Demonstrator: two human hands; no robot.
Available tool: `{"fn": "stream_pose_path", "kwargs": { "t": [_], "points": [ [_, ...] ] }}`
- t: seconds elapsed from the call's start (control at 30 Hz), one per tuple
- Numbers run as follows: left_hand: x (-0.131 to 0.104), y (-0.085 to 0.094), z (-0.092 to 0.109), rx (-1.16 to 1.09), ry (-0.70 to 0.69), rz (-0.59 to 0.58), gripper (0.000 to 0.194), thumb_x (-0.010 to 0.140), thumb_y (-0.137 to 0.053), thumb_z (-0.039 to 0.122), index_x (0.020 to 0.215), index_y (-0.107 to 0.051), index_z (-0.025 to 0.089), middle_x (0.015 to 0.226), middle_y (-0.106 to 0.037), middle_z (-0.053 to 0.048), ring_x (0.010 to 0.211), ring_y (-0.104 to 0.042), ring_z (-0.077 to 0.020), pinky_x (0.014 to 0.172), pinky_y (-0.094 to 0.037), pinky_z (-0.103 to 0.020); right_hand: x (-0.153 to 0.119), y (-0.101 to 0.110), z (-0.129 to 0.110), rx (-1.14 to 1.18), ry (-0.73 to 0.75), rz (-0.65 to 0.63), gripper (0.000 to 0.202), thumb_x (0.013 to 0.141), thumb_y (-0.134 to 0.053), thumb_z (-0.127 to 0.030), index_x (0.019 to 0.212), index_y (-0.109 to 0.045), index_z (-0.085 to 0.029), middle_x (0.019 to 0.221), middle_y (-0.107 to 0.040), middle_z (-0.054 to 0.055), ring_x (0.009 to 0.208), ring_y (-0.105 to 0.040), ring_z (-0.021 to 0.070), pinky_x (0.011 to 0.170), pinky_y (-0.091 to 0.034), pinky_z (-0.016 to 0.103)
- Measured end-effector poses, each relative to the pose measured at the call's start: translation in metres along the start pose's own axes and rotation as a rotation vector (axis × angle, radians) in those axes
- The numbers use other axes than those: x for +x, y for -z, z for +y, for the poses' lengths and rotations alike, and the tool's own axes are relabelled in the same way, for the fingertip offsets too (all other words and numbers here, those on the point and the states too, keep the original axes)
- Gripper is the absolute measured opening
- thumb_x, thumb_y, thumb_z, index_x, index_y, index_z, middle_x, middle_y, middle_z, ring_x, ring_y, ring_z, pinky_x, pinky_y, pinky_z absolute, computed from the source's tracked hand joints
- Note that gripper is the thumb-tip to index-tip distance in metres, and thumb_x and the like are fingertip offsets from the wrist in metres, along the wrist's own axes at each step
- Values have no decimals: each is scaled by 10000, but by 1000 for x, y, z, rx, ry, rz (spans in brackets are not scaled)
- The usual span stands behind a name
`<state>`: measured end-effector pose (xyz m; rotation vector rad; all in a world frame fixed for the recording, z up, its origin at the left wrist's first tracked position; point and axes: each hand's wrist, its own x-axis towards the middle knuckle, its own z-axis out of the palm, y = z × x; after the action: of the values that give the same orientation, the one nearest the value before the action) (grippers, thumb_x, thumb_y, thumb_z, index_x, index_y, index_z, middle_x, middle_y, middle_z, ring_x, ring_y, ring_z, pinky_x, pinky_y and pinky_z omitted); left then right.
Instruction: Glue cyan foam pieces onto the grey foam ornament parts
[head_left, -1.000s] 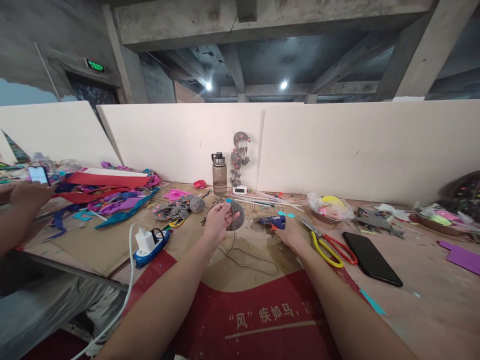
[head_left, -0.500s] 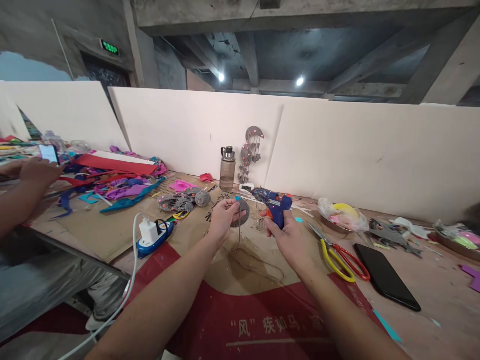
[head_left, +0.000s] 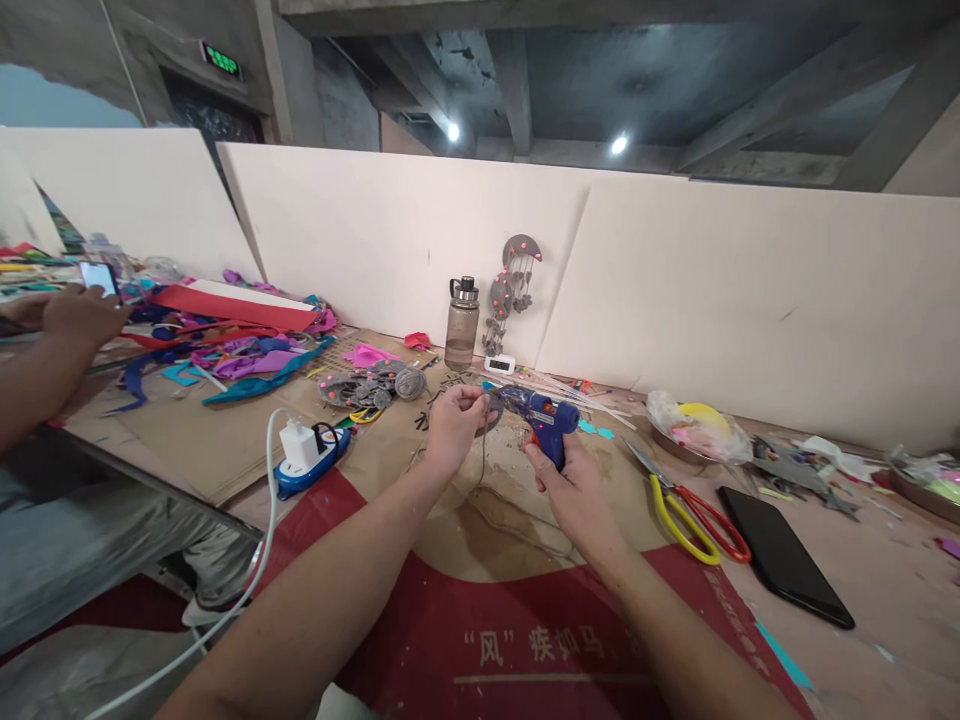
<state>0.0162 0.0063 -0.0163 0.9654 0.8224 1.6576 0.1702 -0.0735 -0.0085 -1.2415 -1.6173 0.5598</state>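
Left hand (head_left: 454, 432) pinches 1 gray disc (head_left: 493, 414); right hand (head_left: 576, 482) grips a blue hot-glue gun (head_left: 551, 428), short of the far edge of the table (head_left: 911, 560).

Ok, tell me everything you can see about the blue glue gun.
The glue gun has a dark blue, plastic-looking body with a pale label, an orange trigger and a dark, grimy-looking front end. The right hand grips its handle. Held handle down, it points toward the grey disc in the left hand; whether its tip touches it is unclear.
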Motion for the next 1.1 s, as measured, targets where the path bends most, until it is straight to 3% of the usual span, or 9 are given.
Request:
{"fn": "stream_pose_path", "kwargs": {
  "t": [0.33,0.6,0.97,1.1],
  "points": [
    [-2,0,-1,39,-15,-5,278,628,-809,315,757,-628,147,655,-642,16,609,-633,-112,730,-596,-335,-3,-2,-2,-30,-9,-9,347,889,-516,-481,1053,-581,-182,774,-622,20,655,-543,165,621,-413,289],
    [-2,0,-2,70,-47,-15,319,621,-809,380,758,-632,153,660,-656,11,622,-641,-121,717,-589,-323,-3,-3,1,5,-17,-5,316,890,-515,-472,1012,-573,-186,815,-632,24,655,-542,154,605,-414,281],
    [-4,0,1,66,-16,-4,291,620,-816,346,757,-641,157,642,-659,10,606,-647,-128,710,-572,-308,-1,-2,4,18,-15,23,326,877,-518,-462,1047,-571,-189,887,-647,45,631,-538,155,586,-417,287],
    [-6,-1,3,64,-1,-9,265,636,-805,329,760,-645,158,662,-669,2,622,-655,-133,723,-573,-311,-1,0,3,22,-29,54,304,863,-534,-476,984,-562,-199,781,-628,24,591,-519,157,555,-407,285]
  ]
}}
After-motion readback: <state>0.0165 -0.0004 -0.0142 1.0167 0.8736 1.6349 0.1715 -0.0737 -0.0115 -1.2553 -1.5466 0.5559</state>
